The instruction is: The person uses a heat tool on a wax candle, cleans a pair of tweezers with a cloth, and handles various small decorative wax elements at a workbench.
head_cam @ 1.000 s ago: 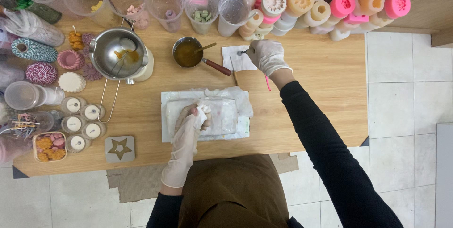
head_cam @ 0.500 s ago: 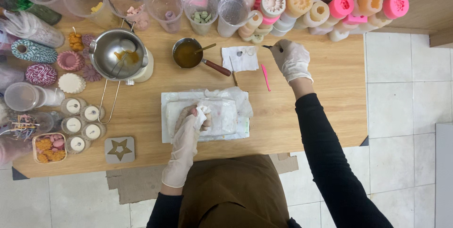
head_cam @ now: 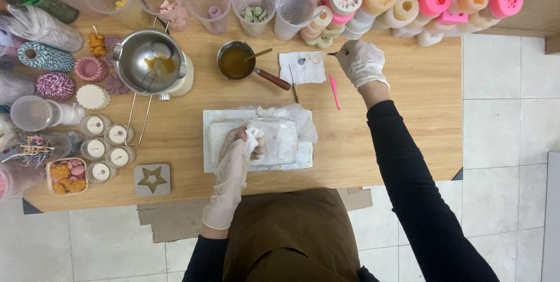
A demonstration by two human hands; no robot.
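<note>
My left hand (head_cam: 240, 152) is gloved and rests on the white slab (head_cam: 256, 140) near the middle of the worktop (head_cam: 402, 142), its fingers bunched around a small crumpled white wad (head_cam: 254, 137) that I press down on the surface. The wad looks soft and light, easy to squash, so a loose pinch across its bulk should do; the slab beneath seems stiff and flat, with thin wrinkled film at its far right corner that would likely slide or tear.

My right hand (head_cam: 361, 62), also gloved, is out at the far side, fingers pressed together on a thin dark tool (head_cam: 333, 54) that points left over a white paper square (head_cam: 301, 67). The tool is slim and probably slippery in a glove, best held close to its tip.

A pink stick (head_cam: 334, 92) and a wooden skewer (head_cam: 293, 83) lie between that hand and the slab. A small pan (head_cam: 236, 61) of amber liquid sits just left of the paper, so room there is tight. The right stretch of worktop is open up to its edge.
</note>
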